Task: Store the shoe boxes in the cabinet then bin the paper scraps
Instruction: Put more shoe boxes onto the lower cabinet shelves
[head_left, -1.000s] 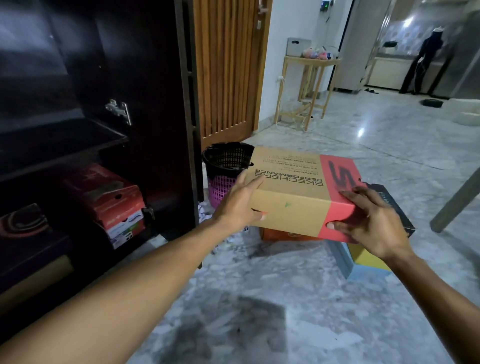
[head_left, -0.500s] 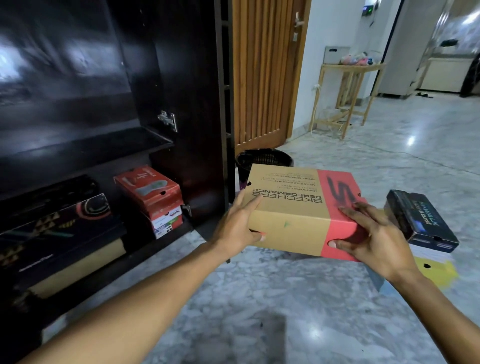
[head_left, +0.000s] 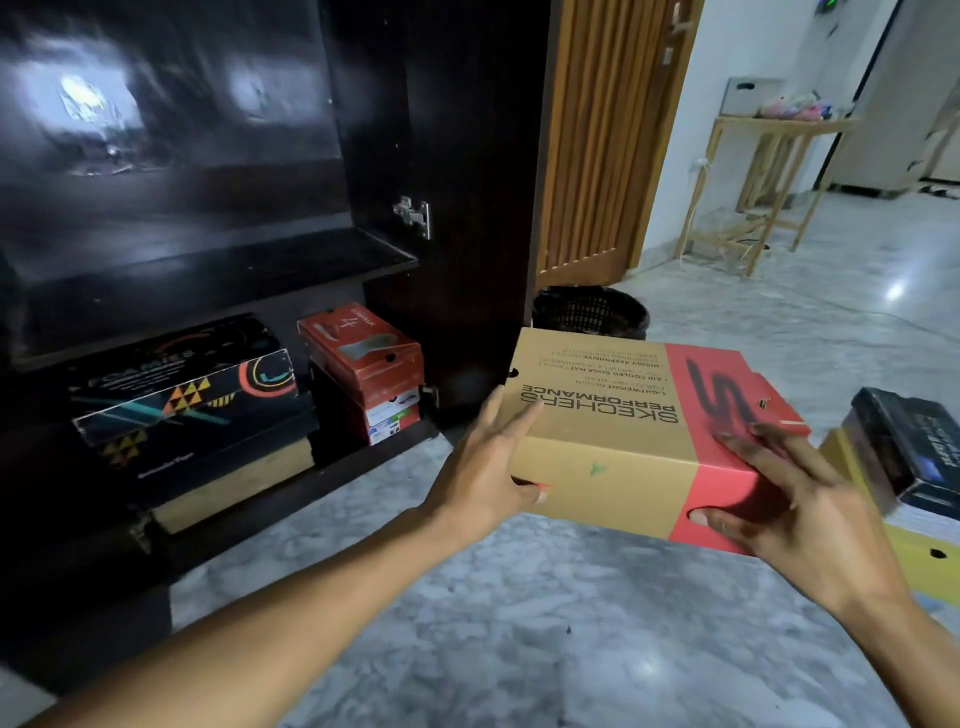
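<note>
Progress: partway, by my read. The cabinet (head_left: 457, 156) stands open w/ some stock already on its bottom level: a black patterned box (head_left: 182, 384) on top of a plain tan one at cabinet-left, and two red boxes (head_left: 363, 358) stacked at cabinet-right. The shelf (head_left: 208, 270) above them looks bare, tho it's dark and blurred.

In hand: a tan-and-red shoe box (head_left: 623, 431), held off the floor just outside the cabinet's right side panel, not inside yet.
- Left hand (head_left: 483, 467): palm on the tan end, fingers nearly straight along it, thumb on the front face, so the corner is clamped.
- Right hand (head_left: 789, 504): fingers spread over the red end, thumb hooked at the cut-out hole.

Box looks intact: lid closed, edges square, lettering upside down from this view, approx level.

Left to do: this box, plus a black box (head_left: 904, 447) and a yellow box (head_left: 919, 556), both further out from the cabinet, past the right hand. Then the scraps; none in view. The bin (head_left: 592, 312) sits just beyond the cabinet's right panel.
</note>
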